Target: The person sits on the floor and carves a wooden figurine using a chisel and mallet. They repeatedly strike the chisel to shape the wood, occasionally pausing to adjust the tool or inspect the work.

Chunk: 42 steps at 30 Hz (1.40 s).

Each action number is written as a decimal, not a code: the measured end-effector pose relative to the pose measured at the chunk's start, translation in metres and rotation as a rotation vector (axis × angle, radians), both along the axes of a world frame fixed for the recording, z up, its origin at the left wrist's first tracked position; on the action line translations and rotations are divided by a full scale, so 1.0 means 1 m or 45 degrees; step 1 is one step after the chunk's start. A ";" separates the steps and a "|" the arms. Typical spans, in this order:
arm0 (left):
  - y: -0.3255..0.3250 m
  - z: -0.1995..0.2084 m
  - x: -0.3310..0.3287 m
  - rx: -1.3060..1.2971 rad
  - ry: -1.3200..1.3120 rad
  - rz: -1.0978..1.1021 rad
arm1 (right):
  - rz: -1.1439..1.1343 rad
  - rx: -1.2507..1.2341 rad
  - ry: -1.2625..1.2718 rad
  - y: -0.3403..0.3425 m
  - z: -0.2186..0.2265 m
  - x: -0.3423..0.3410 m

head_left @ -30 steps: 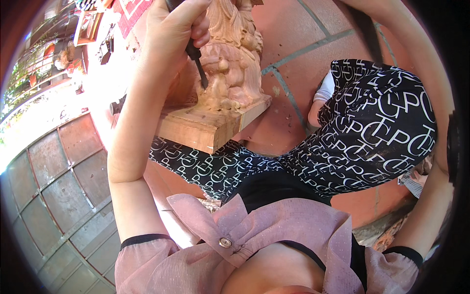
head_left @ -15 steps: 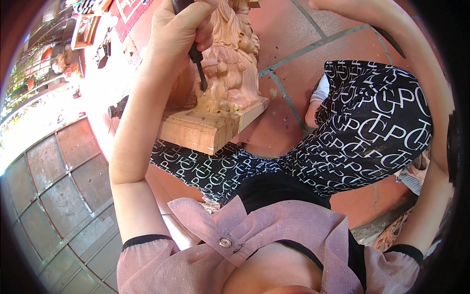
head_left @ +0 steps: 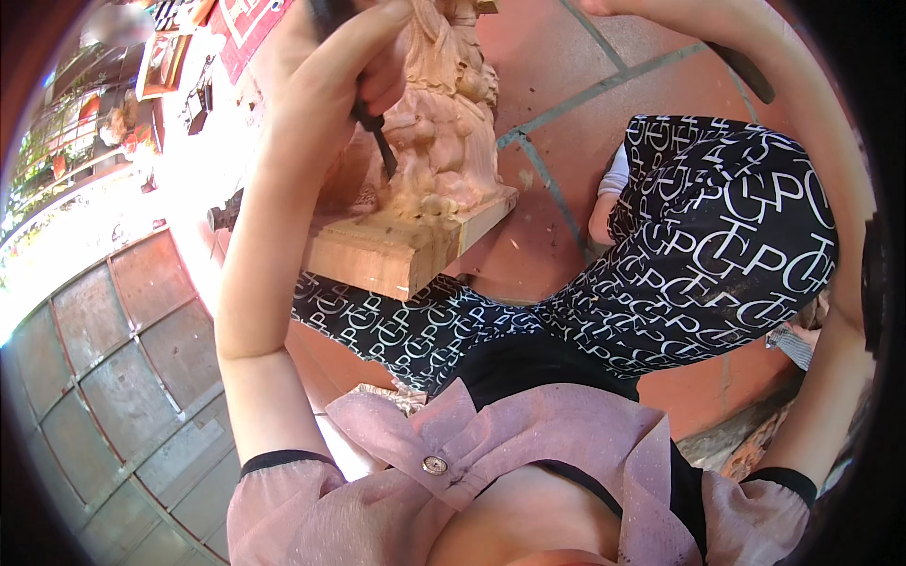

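Note:
A carving chisel (head_left: 384, 151) with a dark handle is gripped in my left hand (head_left: 330, 71), whose fingers wrap round it. Its slim metal end points down at the foot of a wooden carving (head_left: 439, 127) with rounded, lumpy relief. The carving rises from a thick, pale wooden base (head_left: 363, 253), standing between my legs. Along the right side my right arm curves up to the top edge. Only a sliver of my right hand (head_left: 596, 6) shows there; its fingers are cut off, so whatever it holds is hidden.
Reddish floor tiles (head_left: 557, 94) with grey joints lie beyond the carving, dotted with small chips. A dark object (head_left: 744, 74) shows partly behind my right forearm. My patterned trouser leg (head_left: 727, 245) is bent at the right. Metal-framed panels (head_left: 123, 377) stand at the lower left.
My left hand and the chisel have shifted slightly, and the hand is blurred. The chisel's end stays at the carving's foot. My right hand has edged a little left along the top edge.

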State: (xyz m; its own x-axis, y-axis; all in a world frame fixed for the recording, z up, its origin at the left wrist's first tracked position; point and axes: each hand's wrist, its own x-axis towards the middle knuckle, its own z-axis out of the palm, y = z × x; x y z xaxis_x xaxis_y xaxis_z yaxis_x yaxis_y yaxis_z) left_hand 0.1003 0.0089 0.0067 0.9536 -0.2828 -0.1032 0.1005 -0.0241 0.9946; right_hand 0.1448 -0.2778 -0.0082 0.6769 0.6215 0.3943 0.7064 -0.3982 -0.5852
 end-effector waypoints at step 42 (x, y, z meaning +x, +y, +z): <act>-0.024 0.008 -0.003 0.216 -0.215 0.303 | -0.256 0.087 -0.091 0.007 0.030 -0.038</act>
State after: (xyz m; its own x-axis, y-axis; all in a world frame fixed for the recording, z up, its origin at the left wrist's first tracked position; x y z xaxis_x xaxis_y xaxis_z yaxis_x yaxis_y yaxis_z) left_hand 0.0970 -0.0149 0.0146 0.9985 -0.0422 0.0351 -0.0423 -0.1860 0.9816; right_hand 0.1072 -0.2712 0.0220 0.7536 0.4470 0.4820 0.6572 -0.4966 -0.5670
